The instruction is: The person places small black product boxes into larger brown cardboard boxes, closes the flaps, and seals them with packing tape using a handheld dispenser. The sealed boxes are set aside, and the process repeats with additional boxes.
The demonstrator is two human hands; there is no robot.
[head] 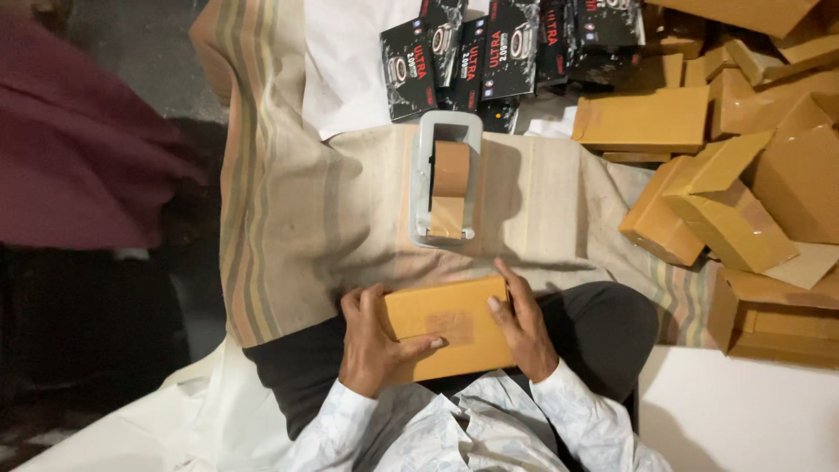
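Head view: both hands grip a small box (450, 325) on the lap, left hand (371, 341) on its left end, thumb across the taped seam, right hand (524, 323) on the right edge. One tape strip looks stuck on. Dispenser (447, 179) sits just ahead on cloth (297, 218); taped boxes (743, 201) piled right, black boxes (507, 52) beyond.
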